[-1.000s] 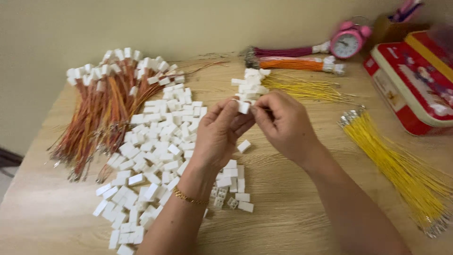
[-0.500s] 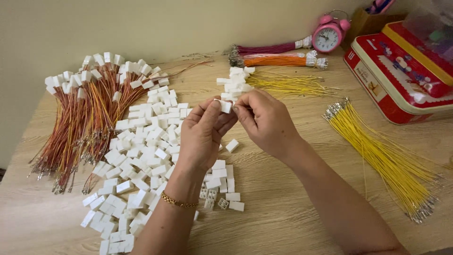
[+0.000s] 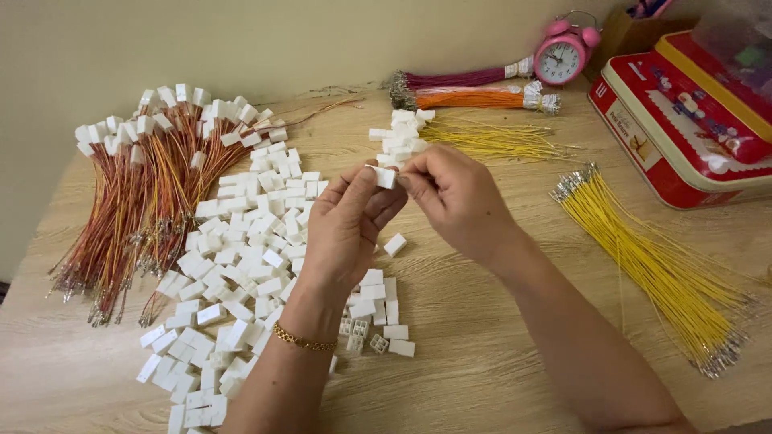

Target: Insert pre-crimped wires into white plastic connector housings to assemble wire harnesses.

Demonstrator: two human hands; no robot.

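**Two hands holding a white connector housing above a wooden table**

The palm sides of both hands face away from the camera, so the contact faces of the fingers and any wire entering the housing cannot be made out. The red tin (image 3: 683, 153) and the pen holder (image 3: 635, 20) are cut off by the upper right frame edge; the lower end of the white housing pile (image 3: 233, 265) runs off the bottom edge.

The white connector housing (image 3: 386, 177) sits between the fingertips of the left hand (image 3: 346, 229) and the right hand (image 3: 458, 201), both pinched closed on it, raised above the table (image 3: 482, 337). A single loose housing (image 3: 394, 244) lies just below the hands.

Finished red-orange harnesses (image 3: 137, 201) fill the left edge. Loose yellow wires (image 3: 651, 265) lie to the right, well apart from the hands. Bare wood shows between the forearms and the yellow wires. A pink alarm clock (image 3: 563, 56) stands at the back.
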